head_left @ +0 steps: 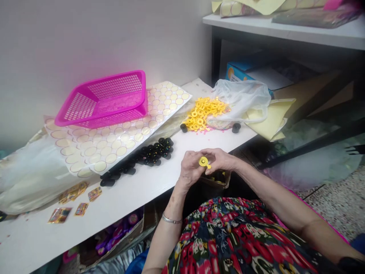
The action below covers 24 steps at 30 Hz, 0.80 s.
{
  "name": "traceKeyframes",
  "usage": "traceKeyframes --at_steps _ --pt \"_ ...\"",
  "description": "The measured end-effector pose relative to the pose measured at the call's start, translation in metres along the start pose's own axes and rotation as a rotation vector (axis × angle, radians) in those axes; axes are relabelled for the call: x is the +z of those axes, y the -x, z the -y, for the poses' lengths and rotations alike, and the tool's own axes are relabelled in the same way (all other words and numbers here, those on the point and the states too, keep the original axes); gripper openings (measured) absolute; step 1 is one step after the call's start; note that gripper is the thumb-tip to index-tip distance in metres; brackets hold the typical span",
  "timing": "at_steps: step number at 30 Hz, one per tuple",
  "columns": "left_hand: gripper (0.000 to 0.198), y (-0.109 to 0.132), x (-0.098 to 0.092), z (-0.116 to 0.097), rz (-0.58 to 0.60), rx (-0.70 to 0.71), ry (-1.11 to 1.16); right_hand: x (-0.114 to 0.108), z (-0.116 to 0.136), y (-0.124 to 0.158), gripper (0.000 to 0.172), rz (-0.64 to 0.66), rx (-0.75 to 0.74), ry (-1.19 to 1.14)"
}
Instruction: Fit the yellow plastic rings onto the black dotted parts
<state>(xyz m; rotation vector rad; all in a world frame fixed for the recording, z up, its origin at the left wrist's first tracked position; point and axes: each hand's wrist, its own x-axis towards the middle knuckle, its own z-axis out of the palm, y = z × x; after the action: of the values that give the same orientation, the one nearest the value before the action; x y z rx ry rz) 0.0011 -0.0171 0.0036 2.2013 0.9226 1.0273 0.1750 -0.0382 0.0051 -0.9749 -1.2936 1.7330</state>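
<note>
Just past the table's front edge, my two hands meet around a small round yellow plastic piece point(203, 161) with a short tab. My left hand point(188, 167) is closed around its left side. My right hand point(221, 160) is closed too, its thumb by the tab and its fingers curled over the top. Anything behind the yellow piece is hidden by my fingers. Below my hands, a small carton point(226, 182) holds black and yellow pieces. Further back lies a pile of yellow tabbed rings point(203, 110). Several black round pieces point(154, 152) stand in a cluster on the table.
A pink basket point(114, 120) rests on sheets of round stickers point(164, 101). A clear plastic bag point(242, 95) lies beside the yellow pile. Small printed packets point(59, 215) lie front left. A shelf point(285, 32) overhangs the right; a box of purple items point(116, 234) sits under the table.
</note>
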Motion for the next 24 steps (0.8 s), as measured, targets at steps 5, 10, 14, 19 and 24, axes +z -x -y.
traceKeyframes --at_steps 5,10,14,19,24 --pt "0.009 0.001 0.006 -0.007 0.033 0.197 -0.117 0.011 0.003 0.006 0.056 -0.03 0.042 -0.184" --pt "0.008 0.006 0.01 -0.009 0.048 0.227 -0.122 0.016 -0.002 0.008 0.051 -0.146 0.078 -0.217" --pt "0.01 0.01 0.012 -0.01 0.095 0.174 -0.122 0.019 -0.009 0.011 0.048 -0.188 0.066 -0.275" --pt "0.012 0.015 0.014 -0.013 0.145 0.047 -0.098 0.024 -0.013 0.019 0.042 -0.185 0.031 -0.288" --pt "0.013 0.019 0.017 -0.012 0.127 0.023 -0.075 0.025 -0.011 0.025 0.046 -0.124 0.055 -0.221"
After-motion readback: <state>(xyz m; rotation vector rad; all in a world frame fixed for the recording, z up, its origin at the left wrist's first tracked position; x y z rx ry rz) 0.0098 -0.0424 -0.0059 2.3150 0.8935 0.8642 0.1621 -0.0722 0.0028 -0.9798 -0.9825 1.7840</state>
